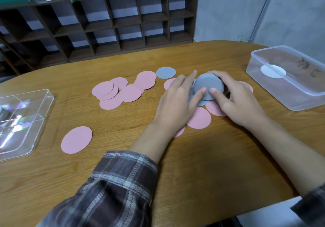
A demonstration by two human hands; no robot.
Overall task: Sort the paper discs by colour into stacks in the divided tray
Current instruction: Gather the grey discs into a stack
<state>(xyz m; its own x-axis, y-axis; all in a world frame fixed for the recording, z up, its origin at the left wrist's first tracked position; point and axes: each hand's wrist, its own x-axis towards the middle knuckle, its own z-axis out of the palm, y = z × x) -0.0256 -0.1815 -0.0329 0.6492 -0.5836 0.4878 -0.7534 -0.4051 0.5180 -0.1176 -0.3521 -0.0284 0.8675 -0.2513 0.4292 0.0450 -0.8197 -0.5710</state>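
Note:
A small stack of grey discs (208, 85) is tilted up off the table between both hands. My left hand (177, 102) holds its left side with thumb and fingers, and my right hand (233, 98) grips its right side. Several pink discs (116, 92) lie scattered left of the hands, and more pink discs (199, 117) lie under and around them. One pink disc (76, 139) sits alone near the clear divided tray (37, 121) at the left edge. A single grey disc (165, 72) lies flat behind the hands.
A clear plastic box (299, 102) with a white disc (273, 71) inside stands at the right on the wooden table (211, 156). A dark wooden cubby shelf (105, 24) runs behind the table.

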